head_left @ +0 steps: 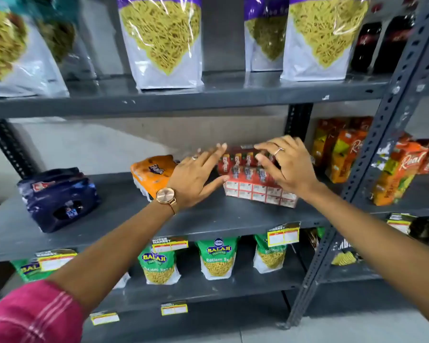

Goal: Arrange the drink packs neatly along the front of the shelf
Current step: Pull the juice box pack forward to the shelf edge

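The red shrink-wrapped pack of small drink cartons (256,180) sits on the grey metal middle shelf (208,219), right of the orange wrapped drink pack (152,173) and the dark blue wrapped drink pack (58,198). The left hand (196,177), fingers spread flat, rests beside the red pack's left end. The right hand (286,163), fingers spread and bent, lies on its top.

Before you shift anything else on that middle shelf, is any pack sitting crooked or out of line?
Yes. The blue pack at the left sits turned at an angle, apart from the others. The orange pack lies tilted and set back. The red pack, between the left hand and right hand, is also skewed to the shelf edge.
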